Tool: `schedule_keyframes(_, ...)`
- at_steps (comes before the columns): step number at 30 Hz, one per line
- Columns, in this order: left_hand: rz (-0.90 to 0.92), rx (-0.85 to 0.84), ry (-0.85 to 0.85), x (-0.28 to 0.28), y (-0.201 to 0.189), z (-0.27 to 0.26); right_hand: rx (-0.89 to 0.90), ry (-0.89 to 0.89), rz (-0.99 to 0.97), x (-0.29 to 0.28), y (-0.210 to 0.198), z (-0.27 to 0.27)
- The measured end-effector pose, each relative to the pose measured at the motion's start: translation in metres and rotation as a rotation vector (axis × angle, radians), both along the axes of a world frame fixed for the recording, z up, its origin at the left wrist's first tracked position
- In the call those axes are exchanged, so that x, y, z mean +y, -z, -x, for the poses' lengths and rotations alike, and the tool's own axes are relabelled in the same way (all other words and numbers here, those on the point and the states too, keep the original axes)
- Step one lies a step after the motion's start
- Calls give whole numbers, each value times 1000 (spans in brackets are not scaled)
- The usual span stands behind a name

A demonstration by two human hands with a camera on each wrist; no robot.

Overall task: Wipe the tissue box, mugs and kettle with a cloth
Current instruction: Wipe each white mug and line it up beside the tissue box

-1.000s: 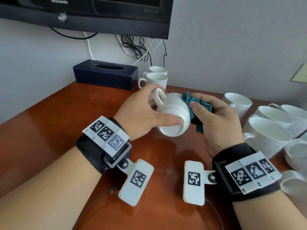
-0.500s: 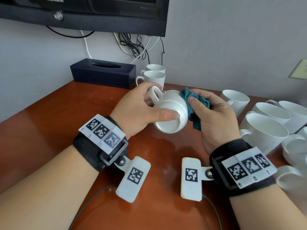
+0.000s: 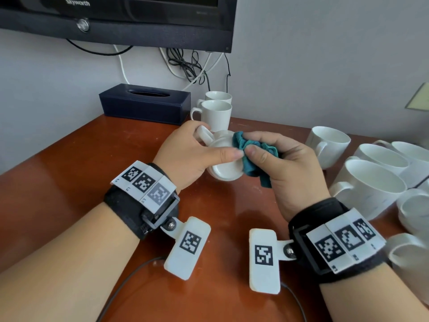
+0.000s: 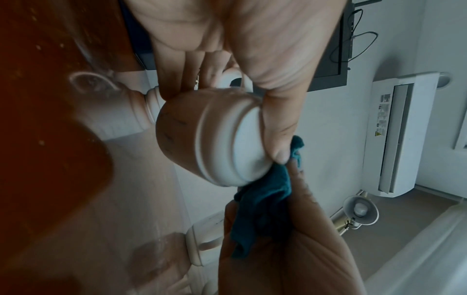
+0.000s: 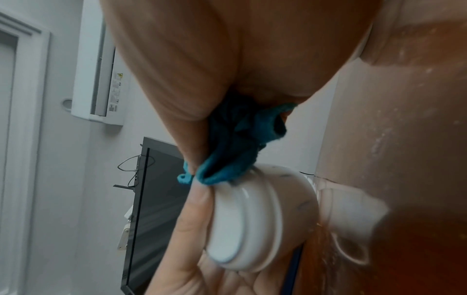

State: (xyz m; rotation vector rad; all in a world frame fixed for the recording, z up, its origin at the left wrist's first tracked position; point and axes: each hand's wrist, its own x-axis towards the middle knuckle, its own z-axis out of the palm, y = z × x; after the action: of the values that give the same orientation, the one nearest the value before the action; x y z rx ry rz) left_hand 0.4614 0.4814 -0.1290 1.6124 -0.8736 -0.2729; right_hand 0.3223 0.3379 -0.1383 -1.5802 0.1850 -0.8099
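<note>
Held mug (image 3: 224, 162) is showing smooth glossy white ceramic, base ring catching highlights. Teal cloth (image 3: 251, 154) is looking like soft, nappy matt fabric, bunched. Table (image 3: 69, 173) is reading as polished reddish-brown wood, reflecting mugs, faintly speckled. Far-left tissue box (image 3: 144, 103) is looking matt dark navy, leather-like. Wrist straps (image 3: 125, 208) are looking like matt black fabric.

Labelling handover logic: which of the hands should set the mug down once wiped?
Left, probably. The left hand already grips the mug by its handle and base; the right hand holds the cloth.
</note>
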Motion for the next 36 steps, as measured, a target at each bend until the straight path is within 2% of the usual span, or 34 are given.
schedule_keyframes(11, 26, 78, 216, 1, -6, 4, -69, 164, -115, -16, 2, -2)
schedule_keyframes(17, 111, 161, 140, -2, -2, 2, -72, 66, -78, -9, -1, 1)
schedule_keyframes(25, 137, 208, 83, -3, 1, 0, -90, -35, -63, -1, -2, 0)
schedule_keyframes(32, 176, 353, 248, -1, -4, 1, -108, 77, -73, -14, 2, -3)
schedule_keyframes(36, 188, 355, 274, -1, -2, -1, -90, 135, -29, -15, 2, -2)
